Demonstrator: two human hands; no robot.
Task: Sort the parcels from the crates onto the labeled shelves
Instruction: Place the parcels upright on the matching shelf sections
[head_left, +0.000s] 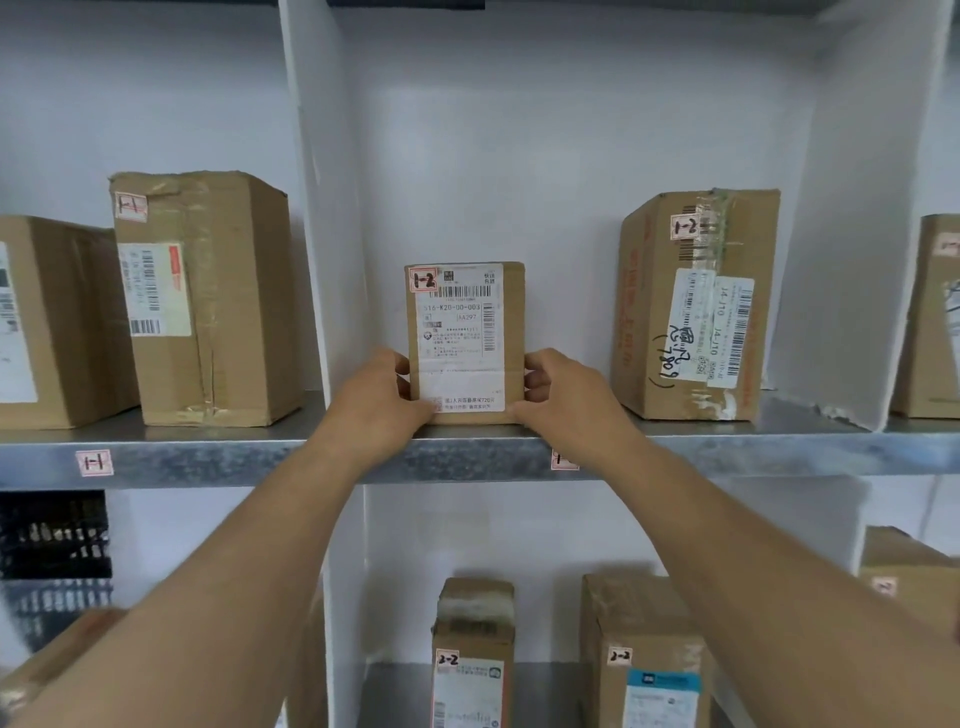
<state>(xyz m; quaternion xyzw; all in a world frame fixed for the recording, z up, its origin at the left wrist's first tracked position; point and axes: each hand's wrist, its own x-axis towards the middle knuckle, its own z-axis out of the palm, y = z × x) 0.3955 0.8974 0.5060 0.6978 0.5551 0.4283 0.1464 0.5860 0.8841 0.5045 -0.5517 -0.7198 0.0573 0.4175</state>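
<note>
**Head view, placement in the 1-2 bay.** I hold the small parcel (465, 338), tagged 1-2, upright at the front of the middle bay of the upper shelf (260, 457). My left hand (382, 400) grips its lower left edge and my right hand (561, 395) grips its lower right edge, each with the thumb on the front face and the fingers curled behind. The base appears to rest on the shelf, though my hands hide the contact line.

**Done, as I judge it.**
- The tall parcel (202, 301) tagged 1-1 stands in the left bay, above the shelf label (94, 462) reading 1-1.
- The large parcel (696, 306) tagged 1-2 stands well apart from mine in the same bay.
- 2 parcels tagged 2-2, the narrow parcel (472, 654) and the wide parcel (644, 654), stand in the bay below.
- The edge label (563, 460) under my right wrist is half covered, but it probably reads 1-2.

**Left, as I judge it.**
- This parcel is in its correct bay but not yet released.
- It could also go deeper on the shelf.
- A black crate (54, 540) shows at lower left. Its contents are hidden, so I cannot count the parcels still to sort.
</note>
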